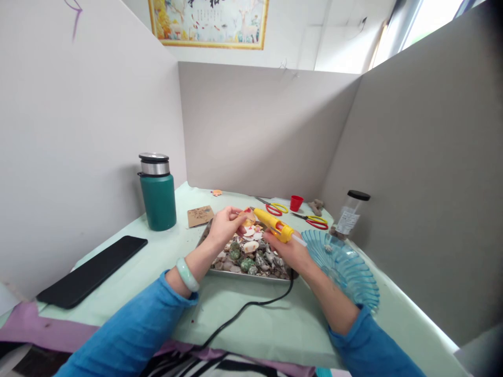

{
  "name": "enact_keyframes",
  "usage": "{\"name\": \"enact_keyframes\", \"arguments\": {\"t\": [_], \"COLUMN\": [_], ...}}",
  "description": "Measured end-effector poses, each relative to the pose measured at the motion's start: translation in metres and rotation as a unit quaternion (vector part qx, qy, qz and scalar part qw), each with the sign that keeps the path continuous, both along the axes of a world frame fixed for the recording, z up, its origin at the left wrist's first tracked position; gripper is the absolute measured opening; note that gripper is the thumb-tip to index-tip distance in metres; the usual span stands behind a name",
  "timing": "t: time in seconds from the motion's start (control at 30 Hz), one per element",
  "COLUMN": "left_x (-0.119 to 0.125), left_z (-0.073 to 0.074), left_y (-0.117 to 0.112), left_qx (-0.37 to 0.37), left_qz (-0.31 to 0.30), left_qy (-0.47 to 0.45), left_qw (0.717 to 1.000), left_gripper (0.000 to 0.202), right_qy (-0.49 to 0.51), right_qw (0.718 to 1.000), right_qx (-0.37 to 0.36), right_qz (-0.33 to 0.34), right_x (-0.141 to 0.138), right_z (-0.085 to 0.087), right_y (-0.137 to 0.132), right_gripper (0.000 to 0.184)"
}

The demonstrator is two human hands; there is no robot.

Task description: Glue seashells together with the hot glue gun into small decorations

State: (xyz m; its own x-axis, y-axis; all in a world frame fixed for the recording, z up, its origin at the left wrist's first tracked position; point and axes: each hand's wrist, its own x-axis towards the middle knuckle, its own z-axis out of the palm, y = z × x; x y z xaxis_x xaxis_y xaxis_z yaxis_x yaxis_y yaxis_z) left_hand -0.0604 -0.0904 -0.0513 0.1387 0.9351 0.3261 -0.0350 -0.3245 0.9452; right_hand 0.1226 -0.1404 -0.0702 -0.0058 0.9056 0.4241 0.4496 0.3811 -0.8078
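Note:
My right hand grips a yellow glue gun, its nozzle pointing left toward my left hand. My left hand pinches a small pale shell piece right at the nozzle tip. Both hands hover over a metal tray filled with several seashells. The gun's black cord runs down from my right hand toward the table's near edge. A pale green bangle sits on my left wrist.
A green flask stands at the left, a black flat device in front of it. A blue ribbed plastic dish lies right of the tray. Behind are two pairs of scissors, a red cup, a brown card and a clear jar.

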Motion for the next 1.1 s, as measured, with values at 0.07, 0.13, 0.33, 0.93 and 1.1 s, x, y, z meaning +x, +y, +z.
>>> {"name": "enact_keyframes", "arguments": {"t": [0.07,0.13,0.33,0.93,1.1], "left_x": [-0.001,-0.0021,-0.0049,-0.0092,-0.0076], "left_z": [-0.0018,-0.0029,0.0018,0.0035,0.0029], "left_y": [0.0014,0.0024,0.002,0.005,0.0026], "left_qx": [0.006,0.008,-0.022,-0.053,-0.04], "left_qz": [0.009,0.011,-0.018,-0.054,-0.058], "left_qy": [0.003,-0.004,-0.061,-0.096,-0.083], "left_qw": [1.0,1.0,0.998,0.992,0.994], "left_gripper": [0.031,0.031,0.034,0.035,0.031], "right_qy": [0.008,0.009,0.023,0.063,0.056], "right_qw": [1.0,1.0,0.996,0.993,0.994], "right_qx": [-0.003,-0.009,-0.059,-0.073,-0.067], "right_qz": [0.005,0.013,0.056,0.071,0.065], "right_x": [0.0003,0.0011,0.0033,0.0026,0.0024], "right_z": [0.0013,0.0022,0.0007,0.0059,0.0071], "right_y": [0.0,0.0001,0.0017,-0.0052,-0.0054], "right_gripper": [0.03,0.03,0.031,0.037,0.038]}}
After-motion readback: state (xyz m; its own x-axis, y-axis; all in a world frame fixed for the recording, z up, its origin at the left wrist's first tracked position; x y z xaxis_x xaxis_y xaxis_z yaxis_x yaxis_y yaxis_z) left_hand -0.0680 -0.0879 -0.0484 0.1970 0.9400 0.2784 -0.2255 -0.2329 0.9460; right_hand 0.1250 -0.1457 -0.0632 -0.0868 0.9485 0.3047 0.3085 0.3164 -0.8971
